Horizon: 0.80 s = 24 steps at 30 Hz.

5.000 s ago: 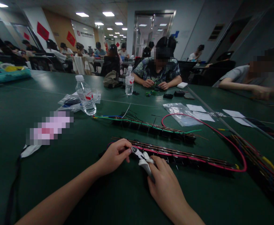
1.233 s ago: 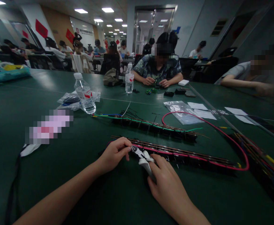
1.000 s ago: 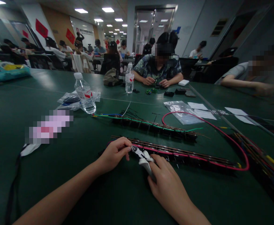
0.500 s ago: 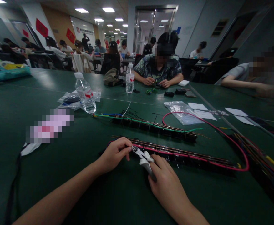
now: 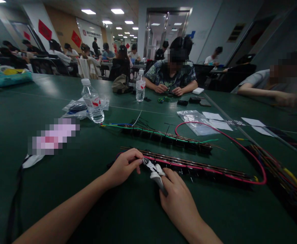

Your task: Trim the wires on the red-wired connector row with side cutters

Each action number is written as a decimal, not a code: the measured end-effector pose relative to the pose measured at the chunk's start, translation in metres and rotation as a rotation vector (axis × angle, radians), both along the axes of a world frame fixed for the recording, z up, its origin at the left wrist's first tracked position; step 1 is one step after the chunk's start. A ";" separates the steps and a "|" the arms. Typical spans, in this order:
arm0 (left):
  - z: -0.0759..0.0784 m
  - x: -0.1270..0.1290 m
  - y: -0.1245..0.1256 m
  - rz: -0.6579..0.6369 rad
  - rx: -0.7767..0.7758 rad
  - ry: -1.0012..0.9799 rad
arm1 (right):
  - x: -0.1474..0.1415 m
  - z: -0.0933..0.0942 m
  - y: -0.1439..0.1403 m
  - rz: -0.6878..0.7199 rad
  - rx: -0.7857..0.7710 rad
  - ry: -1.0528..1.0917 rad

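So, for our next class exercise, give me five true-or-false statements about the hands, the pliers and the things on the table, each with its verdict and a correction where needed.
1. The right hand holds the pliers. True.
2. The left hand is wrapped around a bottle. False: it is at the tip of the pliers; whether it touches them is hard to tell.
3. A red wire runs along the nearer black strip. True.
4. The green wire also lies along the nearer black strip. False: it lies along the farther black strip.
5. Two clear bottles stand on the green table. True.
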<state>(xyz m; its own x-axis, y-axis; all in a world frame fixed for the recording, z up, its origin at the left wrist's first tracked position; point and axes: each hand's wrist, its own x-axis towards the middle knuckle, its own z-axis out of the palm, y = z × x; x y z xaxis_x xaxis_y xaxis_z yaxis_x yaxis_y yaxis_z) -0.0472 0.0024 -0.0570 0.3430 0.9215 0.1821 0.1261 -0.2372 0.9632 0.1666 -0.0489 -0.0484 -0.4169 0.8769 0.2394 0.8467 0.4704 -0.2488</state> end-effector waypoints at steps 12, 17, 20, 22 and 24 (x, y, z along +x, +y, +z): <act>0.005 0.001 0.000 0.007 -0.024 -0.009 | 0.001 -0.001 0.002 -0.006 -0.027 0.021; 0.004 0.000 -0.001 0.004 -0.015 0.001 | 0.000 -0.001 0.002 -0.004 -0.037 0.030; 0.004 0.000 -0.001 0.006 -0.017 0.002 | 0.000 0.000 0.002 0.001 -0.034 0.040; 0.004 0.000 -0.001 0.003 -0.021 0.000 | 0.000 0.001 0.002 -0.001 -0.030 0.041; 0.004 0.000 -0.002 0.012 -0.018 -0.004 | 0.000 0.002 0.001 -0.005 -0.021 0.042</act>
